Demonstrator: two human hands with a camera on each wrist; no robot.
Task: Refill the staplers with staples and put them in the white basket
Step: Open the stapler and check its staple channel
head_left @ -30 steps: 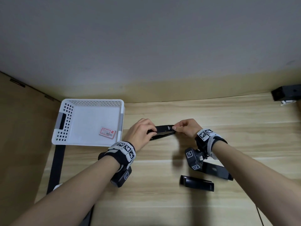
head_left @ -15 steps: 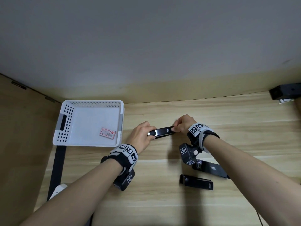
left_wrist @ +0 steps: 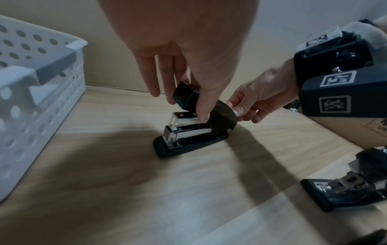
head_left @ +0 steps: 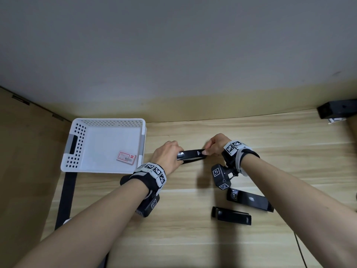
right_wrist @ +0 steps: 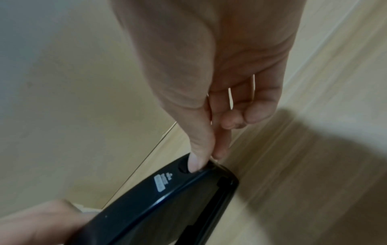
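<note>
A black stapler (head_left: 191, 155) (left_wrist: 188, 132) stands on the wooden table between my hands, its top cover lifted so the metal magazine shows. My left hand (head_left: 168, 155) (left_wrist: 184, 92) grips the front of the raised cover. At the rear end, my right hand (head_left: 214, 146) (right_wrist: 201, 159) pinches the cover with thumb and forefinger. Two more black staplers (head_left: 249, 202) (head_left: 230, 215) lie nearer to me on the right. The white basket (head_left: 77, 151) (left_wrist: 31, 82) sits at the left with a red and white staple box (head_left: 126, 157) inside.
A black box (head_left: 336, 110) rests at the far right by the wall. A black strap (head_left: 65, 198) runs down the table's left edge below the basket. A thin cable (head_left: 298, 248) lies at the lower right.
The stapler's cover has been raised from nearly flat to lifted. Both hands shifted slightly left and away from me, keeping their hold on its two ends.
</note>
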